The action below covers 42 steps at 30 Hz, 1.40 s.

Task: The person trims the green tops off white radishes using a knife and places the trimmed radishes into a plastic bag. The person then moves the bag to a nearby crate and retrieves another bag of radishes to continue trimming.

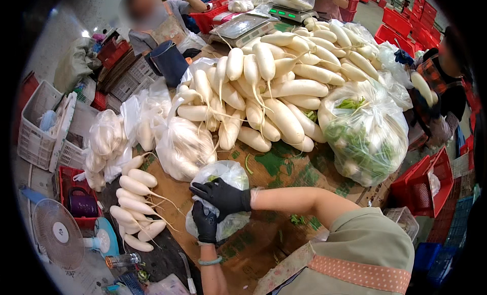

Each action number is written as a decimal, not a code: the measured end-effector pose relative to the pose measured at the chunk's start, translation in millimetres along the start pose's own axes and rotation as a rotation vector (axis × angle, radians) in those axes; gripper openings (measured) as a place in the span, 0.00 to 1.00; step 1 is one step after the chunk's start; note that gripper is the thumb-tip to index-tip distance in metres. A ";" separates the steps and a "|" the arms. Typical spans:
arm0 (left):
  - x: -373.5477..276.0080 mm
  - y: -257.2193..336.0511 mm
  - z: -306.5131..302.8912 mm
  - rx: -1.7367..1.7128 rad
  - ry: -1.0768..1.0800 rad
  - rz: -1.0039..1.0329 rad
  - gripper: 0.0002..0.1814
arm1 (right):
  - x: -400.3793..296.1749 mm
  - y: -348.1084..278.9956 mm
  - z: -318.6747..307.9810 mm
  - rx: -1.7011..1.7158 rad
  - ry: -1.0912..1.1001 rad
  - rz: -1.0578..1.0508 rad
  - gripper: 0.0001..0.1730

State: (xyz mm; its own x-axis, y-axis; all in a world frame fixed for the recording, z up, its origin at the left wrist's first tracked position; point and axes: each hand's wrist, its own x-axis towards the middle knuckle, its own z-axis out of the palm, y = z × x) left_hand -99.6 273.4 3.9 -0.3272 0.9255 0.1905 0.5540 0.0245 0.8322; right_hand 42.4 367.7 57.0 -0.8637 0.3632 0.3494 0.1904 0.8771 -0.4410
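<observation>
In black gloves, both my hands are at a clear plastic bag [234,173] with pale green contents, which lies on the brown table covering. My left hand [206,222] grips the gathered plastic from the near side. Just above it, my right hand [222,198] reaches across from the right and bears on the same plastic, its fingertips partly hidden. Beyond the bag rises a large heap of white radishes [283,116]. A filled bag of radishes [186,150] stands behind my hands, and several loose radishes [137,207] lie to their left.
A large bag of leafy greens [365,139] stands at the right. A knife [187,272] lies near the front left, beside a fan [59,234]. Scales [243,29] and a blue jug [167,63] are at the back. Co-workers stand behind the heap and at the right.
</observation>
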 end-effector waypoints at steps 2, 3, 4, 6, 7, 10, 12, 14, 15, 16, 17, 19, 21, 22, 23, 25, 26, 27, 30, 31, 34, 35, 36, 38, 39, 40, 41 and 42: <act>-8.9 5.0 -6.9 0.094 -0.067 0.083 0.20 | -4.0 -0.7 1.7 -0.021 0.062 0.002 0.49; -12.3 2.6 -11.0 0.144 -0.079 0.148 0.20 | -2.5 0.6 7.1 -0.005 0.065 0.013 0.45; -24.2 -4.2 -12.8 0.166 -0.019 0.109 0.19 | -0.5 -0.5 18.2 0.014 0.073 0.023 0.40; -33.8 18.2 -14.6 0.224 0.034 0.082 0.16 | -4.8 -7.5 17.4 0.043 0.109 0.039 0.24; -43.5 20.5 -12.1 0.110 0.104 0.124 0.13 | -10.6 -16.2 18.6 0.081 0.065 0.098 0.20; -67.3 52.3 -7.7 -0.020 0.007 0.077 0.11 | -52.6 -33.0 22.9 0.177 0.112 0.281 0.17; -100.7 103.4 9.1 -0.147 0.130 0.146 0.16 | -92.8 -36.1 14.3 0.261 0.251 0.453 0.15; -136.4 116.1 25.6 -0.074 0.232 0.167 0.21 | -127.5 -33.6 5.8 0.386 0.516 0.572 0.18; -154.6 119.5 32.3 -0.036 0.289 0.181 0.23 | -144.8 -32.9 -13.1 0.444 0.616 0.580 0.19; -178.0 83.7 43.6 -0.078 0.115 0.303 0.32 | -162.2 -32.4 -21.8 0.489 0.714 0.707 0.20; -213.1 61.8 43.5 0.176 0.044 0.298 0.35 | -160.3 -38.9 -15.0 0.553 0.738 0.792 0.20; -221.7 71.3 73.1 0.461 -0.241 0.417 0.38 | -208.6 -51.1 -64.5 0.625 1.033 0.991 0.22; -217.8 96.7 87.0 0.608 -0.414 0.499 0.39 | -244.7 -40.8 -58.6 0.728 1.315 0.909 0.20; -209.8 100.6 95.0 0.620 -0.417 0.520 0.37 | -256.9 -54.1 -73.1 0.735 1.307 0.905 0.19; -197.2 100.0 104.7 0.637 -0.423 0.542 0.35 | -267.9 -66.6 -87.7 0.747 1.302 0.901 0.18; -167.6 100.2 126.6 0.561 -0.441 0.580 0.29 | -287.7 -66.2 -94.0 0.476 1.225 0.800 0.17; -151.0 98.8 137.6 0.472 -0.449 0.590 0.26 | -289.4 -65.5 -95.6 0.143 1.152 0.783 0.18; -137.3 95.6 147.3 0.379 -0.460 0.605 0.22 | -294.5 -56.1 -80.8 0.172 1.134 0.857 0.19; -132.1 82.1 148.0 0.488 -0.470 0.553 0.19 | -299.0 -32.6 -57.7 -0.072 0.817 0.799 0.17; -134.0 80.3 141.4 0.572 -0.473 0.543 0.19 | -292.9 -31.2 -58.4 -0.116 0.826 0.771 0.17; -175.3 112.3 101.8 0.782 -0.132 0.573 0.16 | -278.7 -11.8 -67.3 -0.081 0.862 0.876 0.19; -191.9 110.9 95.9 0.898 -0.059 0.576 0.14 | -276.5 -11.0 -72.4 -0.110 0.872 0.882 0.19; -202.1 95.9 98.3 0.770 -0.093 0.508 0.13 | -278.8 -5.8 -75.0 -0.109 0.853 0.850 0.19; -218.1 60.7 94.8 0.540 -0.159 0.349 0.11 | -282.9 -0.4 -69.3 -0.041 0.858 0.780 0.19; -220.0 57.7 95.6 0.401 -0.138 0.227 0.10 | -282.7 0.9 -67.3 -0.034 0.864 0.766 0.19; -221.8 57.1 99.1 0.258 -0.105 0.104 0.10 | -283.3 1.1 -64.9 -0.030 0.868 0.743 0.19; -222.6 51.5 102.6 0.116 -0.069 -0.017 0.09 | -284.5 1.2 -64.7 -0.025 0.872 0.721 0.19; -219.0 17.0 109.9 -0.201 0.084 -0.212 0.05 | -284.5 -1.7 -66.8 0.008 0.800 0.738 0.20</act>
State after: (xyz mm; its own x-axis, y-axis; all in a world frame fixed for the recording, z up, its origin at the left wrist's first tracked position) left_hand 65.7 112.6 -81.0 -0.4856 0.8734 0.0373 0.3067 0.1303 0.9428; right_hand 319.0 283.9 13.5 0.0175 0.9018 0.4319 0.5319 0.3574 -0.7677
